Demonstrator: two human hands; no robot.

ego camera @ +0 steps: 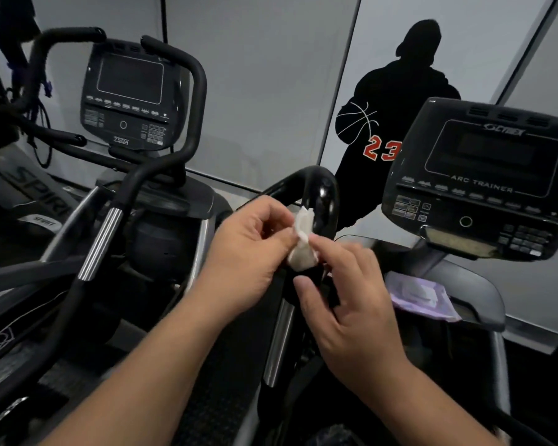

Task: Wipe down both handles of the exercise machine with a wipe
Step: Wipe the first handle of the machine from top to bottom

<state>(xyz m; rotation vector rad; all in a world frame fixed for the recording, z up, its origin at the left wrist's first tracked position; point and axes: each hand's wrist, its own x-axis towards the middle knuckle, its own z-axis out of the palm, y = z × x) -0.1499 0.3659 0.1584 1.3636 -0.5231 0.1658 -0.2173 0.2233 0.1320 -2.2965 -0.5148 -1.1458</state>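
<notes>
A: Where is the wipe (302,244) right now?

B: Between both hands, just in front of the curved black handle (322,194). The left hand (248,252) pinches it from one side, and the right hand (345,291) pinches its lower edge with thumb and forefinger. Both grips are narrow and closed on the wipe itself.

A: Why hold it with two hands?

B: It looks bunched into a small wad. My guess is the person is folding or spreading it so a clean face meets the handle. It sits very near the handle; whether it touches, I cannot tell.

A: And that purple thing?

B: A wipes packet (421,296), lying on the ledge below the Arc Trainer console (484,178), well within the right hand's reach, likely parked there for a fresh sheet.

A: How far along is the job?

B: Early, I'd judge. This near handle is about to be wiped; the machine's other handle is out of sight.
</notes>
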